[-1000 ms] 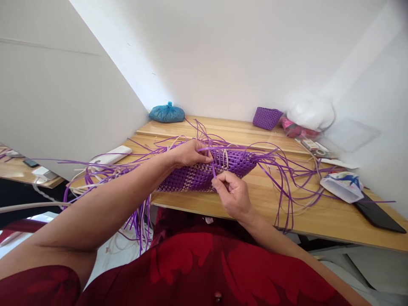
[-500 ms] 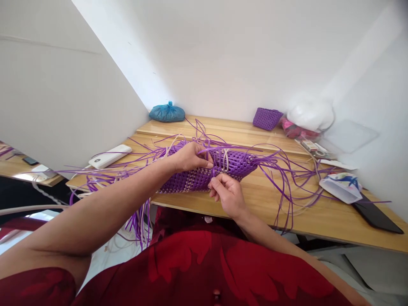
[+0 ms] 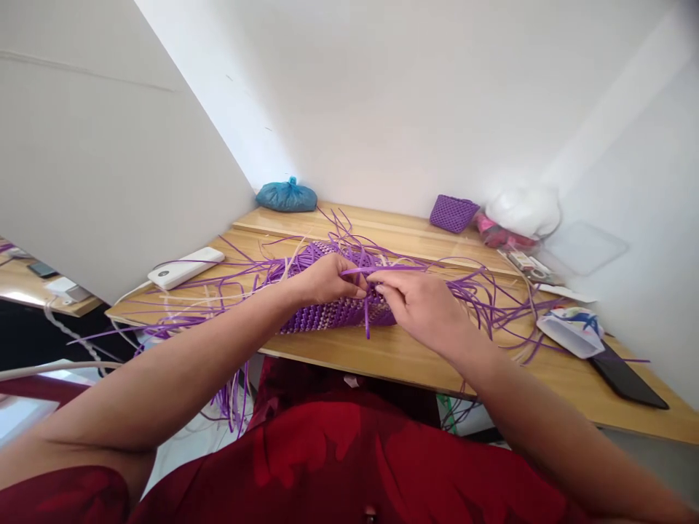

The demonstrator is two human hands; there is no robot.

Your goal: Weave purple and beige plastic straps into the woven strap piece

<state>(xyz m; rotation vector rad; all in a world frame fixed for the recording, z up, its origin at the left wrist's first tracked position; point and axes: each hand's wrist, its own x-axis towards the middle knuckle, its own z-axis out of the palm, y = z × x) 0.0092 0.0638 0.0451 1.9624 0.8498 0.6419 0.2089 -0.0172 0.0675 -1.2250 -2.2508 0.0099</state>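
A purple and beige woven basket lies on its side on the wooden table, long loose strips spreading from both ends. Over its middle, my left hand pinches a purple plastic strip at the weave. My right hand is close beside it, fingertips closed at the same spot, where the strip runs across to its fingers. One short strip end hangs down the front of the basket between the hands. The fingertips partly hide the weave there.
On the back ledge are a blue tied bag, a small purple woven piece and a white bag. A white power bank-like device lies left. Right are a white container and a dark flat object.
My right hand has moved up and turned palm-down beside my left fingertips. A strip end now hangs down the basket front. The left hand stays near the same place.
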